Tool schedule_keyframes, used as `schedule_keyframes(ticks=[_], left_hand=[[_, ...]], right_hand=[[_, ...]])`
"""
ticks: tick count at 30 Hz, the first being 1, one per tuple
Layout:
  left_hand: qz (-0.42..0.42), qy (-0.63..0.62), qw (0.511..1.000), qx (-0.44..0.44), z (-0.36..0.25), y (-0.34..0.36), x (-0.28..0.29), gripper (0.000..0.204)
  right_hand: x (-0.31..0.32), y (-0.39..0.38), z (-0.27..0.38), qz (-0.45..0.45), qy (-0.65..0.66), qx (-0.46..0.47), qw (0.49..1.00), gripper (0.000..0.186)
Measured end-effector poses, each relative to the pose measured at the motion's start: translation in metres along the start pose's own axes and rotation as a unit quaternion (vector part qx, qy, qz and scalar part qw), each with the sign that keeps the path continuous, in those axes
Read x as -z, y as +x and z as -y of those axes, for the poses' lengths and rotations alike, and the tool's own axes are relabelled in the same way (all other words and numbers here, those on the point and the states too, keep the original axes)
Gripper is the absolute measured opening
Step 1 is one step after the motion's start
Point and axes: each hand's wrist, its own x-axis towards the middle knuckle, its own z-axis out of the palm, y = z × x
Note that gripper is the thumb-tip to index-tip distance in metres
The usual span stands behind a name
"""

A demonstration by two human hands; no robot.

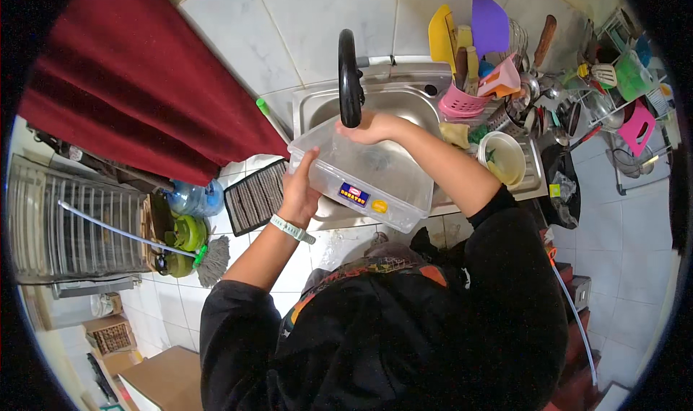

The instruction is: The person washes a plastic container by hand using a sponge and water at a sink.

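Observation:
A clear plastic container (393,184) with a rectangular base and small blue and yellow stickers is tilted over the sink (317,101). My left hand (297,191) grips its left side, thumb up along the wall. A pale watch band circles that wrist. My right hand (375,127) is at the container's far side, below the black faucet (349,79). Its fingers are curled and partly hidden behind the spout, so what they press on is unclear. Inside the container the bottom looks wet.
Right of the basin stand a pink utensil basket (462,102), a white tub (503,158) and a yellowish sponge (455,134). A rack of utensils and dishes fills the far right. Left are a red curtain (137,72), a striped mat (258,197) and a mop (213,261).

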Motion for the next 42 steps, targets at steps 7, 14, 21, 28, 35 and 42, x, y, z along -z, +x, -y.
schedule_keyframes(ticks=[7, 14, 21, 28, 35, 42], left_hand=[[-0.051, -0.02, 0.998, 0.008, -0.014, -0.018, -0.009, 0.048], [-0.094, -0.012, 0.99, -0.103, -0.024, -0.05, -0.025, 0.059], [-0.114, -0.002, 0.985, -0.132, -0.035, -0.075, -0.028, 0.067], [-0.086, 0.065, 0.97, -0.216, -0.051, -0.09, -0.038, 0.065], [0.008, 0.148, 0.947, -0.285, -0.063, -0.102, -0.045, 0.05], [0.065, 0.192, 0.924, -0.325, -0.067, -0.117, -0.05, 0.036]], right_hand=[[0.005, -0.013, 0.004, -0.033, -0.065, -0.058, 0.996, 0.042], [0.016, -0.043, -0.009, 0.058, 0.037, -0.11, 0.992, 0.044], [-0.054, -0.113, -0.08, -0.079, -0.035, -0.327, 0.941, 0.043], [-0.107, -0.129, -0.043, -0.147, 0.631, -0.367, 0.667, 0.038], [-0.059, -0.132, -0.001, -0.106, 0.657, -0.396, 0.633, 0.024], [-0.12, -0.147, -0.073, -0.044, 0.636, -0.106, 0.763, 0.026]])
